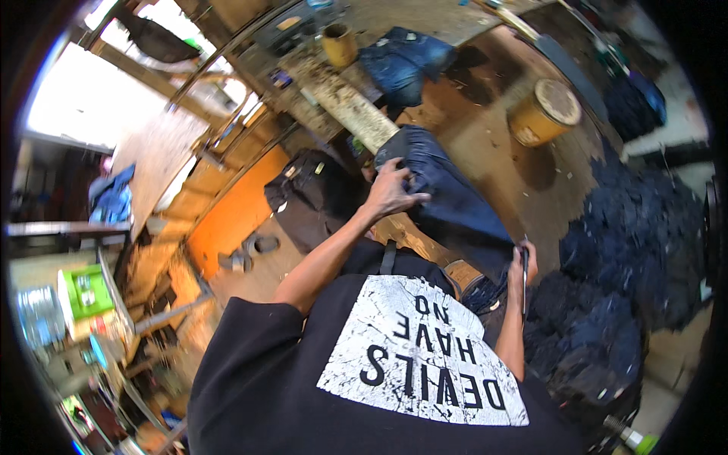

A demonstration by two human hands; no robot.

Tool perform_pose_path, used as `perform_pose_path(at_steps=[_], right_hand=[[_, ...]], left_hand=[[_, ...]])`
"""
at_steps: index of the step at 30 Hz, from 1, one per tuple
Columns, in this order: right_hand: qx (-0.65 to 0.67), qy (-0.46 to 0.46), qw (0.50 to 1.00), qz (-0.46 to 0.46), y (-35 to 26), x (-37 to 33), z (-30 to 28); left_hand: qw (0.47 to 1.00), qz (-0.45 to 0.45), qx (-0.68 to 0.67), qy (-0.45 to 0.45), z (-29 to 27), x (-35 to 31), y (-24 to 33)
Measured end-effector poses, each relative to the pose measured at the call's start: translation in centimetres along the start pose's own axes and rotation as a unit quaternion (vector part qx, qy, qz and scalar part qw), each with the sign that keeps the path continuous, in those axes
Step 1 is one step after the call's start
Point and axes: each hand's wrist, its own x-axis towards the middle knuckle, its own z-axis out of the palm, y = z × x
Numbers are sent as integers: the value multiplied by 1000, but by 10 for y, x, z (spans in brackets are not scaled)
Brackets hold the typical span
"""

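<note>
A dark blue denim trouser leg [459, 199] is drawn over a long narrow board [345, 102] that slants across in front of me. My left hand [394, 189] rests on the denim near the far end, its fingers spread and bent, gripping nothing. At the near right end, my right hand [525, 260] is closed around a thin dark stick-like tool [525, 280], which lies along the wrist; its exact kind does not show. That hand is beside the edge of the denim. More dark cloth [478, 292] hangs bunched below the near end of the board.
Black trousers [315, 193] lie left of the board. Blue denim shorts [406, 61] and a yellow pot [338, 45] are beyond it. A yellow bucket [544, 114] stands at the far right, near a large heap of dark denim [633, 235]. Sandals [250, 252] sit by an orange panel [227, 212].
</note>
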Motion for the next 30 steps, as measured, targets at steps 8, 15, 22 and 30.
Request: perform_pose_path(at_steps=[8, 15, 22, 30], right_hand=[[-29, -24, 998, -53, 55, -64, -63], [-153, 27, 984, 85, 119, -110, -159], [-90, 56, 992, 72, 88, -115, -143], [-75, 7, 993, 91, 56, -177, -84]], left_hand=[[968, -176, 179, 0, 112, 63, 65], [983, 12, -165, -84, 208, -105, 201], [942, -24, -172, -287, 218, -189, 111], [945, -146, -174, -235, 180, -230, -40]])
